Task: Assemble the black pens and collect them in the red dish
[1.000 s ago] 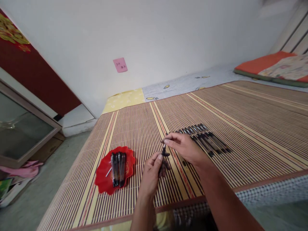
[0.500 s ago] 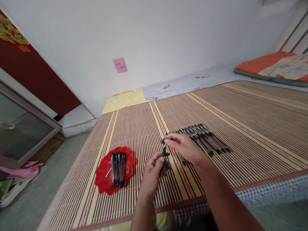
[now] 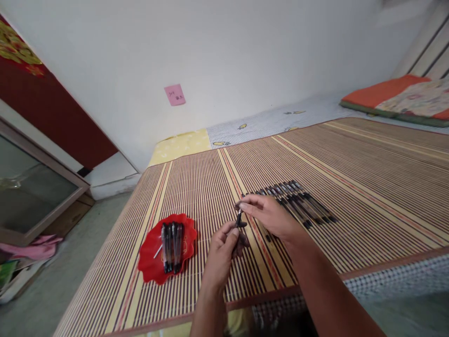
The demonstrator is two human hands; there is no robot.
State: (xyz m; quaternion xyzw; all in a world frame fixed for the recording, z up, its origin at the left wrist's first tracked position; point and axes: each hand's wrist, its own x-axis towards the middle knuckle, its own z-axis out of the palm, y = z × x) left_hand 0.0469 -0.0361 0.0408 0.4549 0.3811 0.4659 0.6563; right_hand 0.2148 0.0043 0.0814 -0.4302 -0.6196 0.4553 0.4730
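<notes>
A black pen [image 3: 239, 218] is held tilted above the striped mat, between my two hands. My left hand [image 3: 224, 241] is closed around its lower part, fingertips dark with smudges. At the pen's upper, silvery tip, my right hand [image 3: 264, 210] pinches with thumb and forefinger. Beyond and right of my right hand, several black pens [image 3: 308, 208] lie side by side, with a row of shorter dark pieces [image 3: 284, 188] along their far ends. My right hand and forearm hide part of these rows. Left of my hands, a red wavy-edged plate [image 3: 149, 243] bears several clear-bodied pens [image 3: 172, 245] and a thin white stick [image 3: 157, 252].
The striped mat [image 3: 196, 187] covers the bed, whose near edge runs below my forearms. An orange folded quilt [image 3: 382, 93] lies at the far right. A pink note [image 3: 174, 95] sticks to the wall. A glass-paned frame [image 3: 31, 187] stands at the left above the floor.
Almost nothing differs. Both hands stay on the pen in nearly the same place, with only a very slight shift of the pen.
</notes>
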